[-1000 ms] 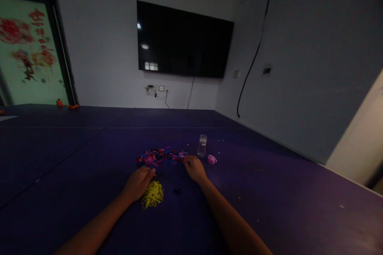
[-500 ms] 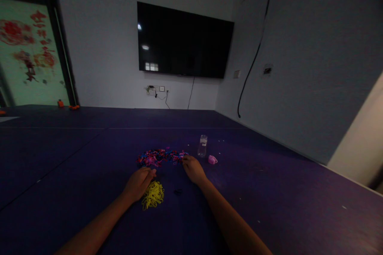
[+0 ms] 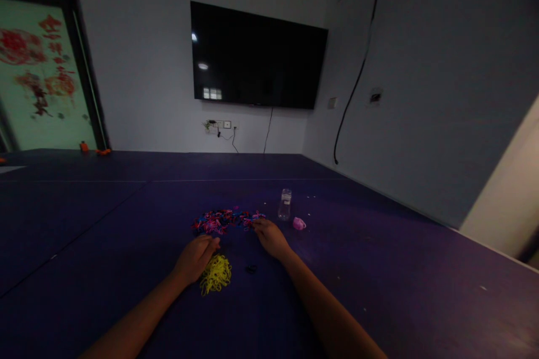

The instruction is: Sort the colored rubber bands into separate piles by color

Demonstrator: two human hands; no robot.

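Observation:
A pile of mixed pink, red, blue and dark elastic bands [image 3: 217, 221] lies on the dark purple surface. At its right end, my right hand [image 3: 272, 238] has its fingertips pressed together on the bands; whatever they pinch is too small to make out. My left hand [image 3: 194, 258] rests just in front of the pile, fingers curled and thumb against them, with any contents hidden. Right beside it lies a heap of yellow elastic bands [image 3: 217, 275]. A few black bands [image 3: 251, 268] sit between my forearms.
Beyond my right hand stand a clear bottle [image 3: 284, 206] and a pink cap with a loop [image 3: 298, 224]. Small white scraps dot the purple surface [image 3: 379, 269]. A television [image 3: 259, 56] hangs on the far wall. Orange objects [image 3: 103, 152] lie far left.
My right hand's fingertips have shifted slightly left along the bands' edge. My left hand stays where it was. The view has moved very slightly.

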